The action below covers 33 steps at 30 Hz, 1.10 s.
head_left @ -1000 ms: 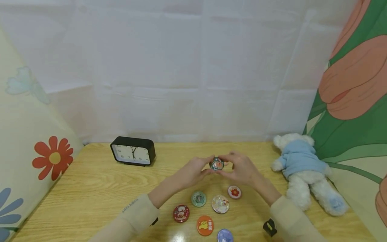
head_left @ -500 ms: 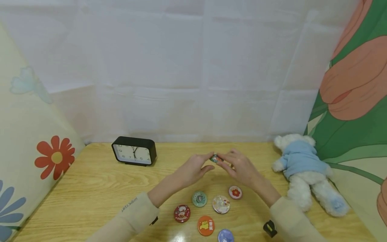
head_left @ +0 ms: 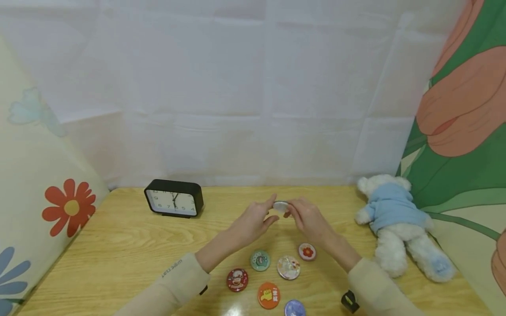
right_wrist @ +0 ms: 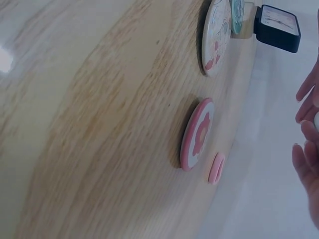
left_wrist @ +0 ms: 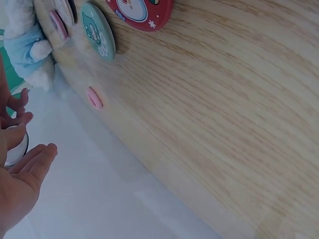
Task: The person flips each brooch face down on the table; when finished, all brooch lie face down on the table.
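A round pin badge is held above the far part of the table, its plain silvery back showing in the head view. My right hand pinches its right edge. The left hand touches the opposite edge with a straight finger, its thumb spread apart below. In the left wrist view the badge is partly covered by fingers; the right wrist view shows only a sliver. Below the hands lie a green badge, a pale patterned badge and a red-flower badge.
Nearer me are a dark red badge, an orange thumbs-up badge and a purple badge. A small pink object lies near the back edge. A black clock stands back left; a plush bear lies right.
The badge has tipped over between the hands: its coloured front faced the camera earlier, and its silvery back shows now. The left thumb has come away from it. Badges on the table stay put.
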Each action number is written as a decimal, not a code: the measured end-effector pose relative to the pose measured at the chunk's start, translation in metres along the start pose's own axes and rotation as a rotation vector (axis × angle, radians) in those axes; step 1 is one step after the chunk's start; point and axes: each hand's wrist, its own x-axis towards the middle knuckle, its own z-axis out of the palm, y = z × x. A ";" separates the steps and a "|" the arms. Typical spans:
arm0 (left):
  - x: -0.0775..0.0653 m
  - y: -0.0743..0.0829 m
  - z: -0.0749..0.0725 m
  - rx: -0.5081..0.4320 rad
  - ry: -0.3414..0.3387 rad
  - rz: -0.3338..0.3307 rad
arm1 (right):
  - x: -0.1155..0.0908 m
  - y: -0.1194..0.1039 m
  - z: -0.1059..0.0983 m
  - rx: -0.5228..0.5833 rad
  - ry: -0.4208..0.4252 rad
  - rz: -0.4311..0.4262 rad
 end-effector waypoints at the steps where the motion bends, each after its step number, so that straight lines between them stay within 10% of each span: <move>1: 0.000 -0.001 0.001 0.000 0.008 0.004 | 0.000 -0.001 0.001 0.021 0.003 0.019; 9: 0.000 -0.004 0.004 0.032 0.054 0.029 | 0.003 -0.008 0.002 0.160 0.008 0.173; 33: -0.004 -0.003 0.012 -0.047 0.134 0.102 | -0.001 -0.006 0.004 0.207 0.006 0.203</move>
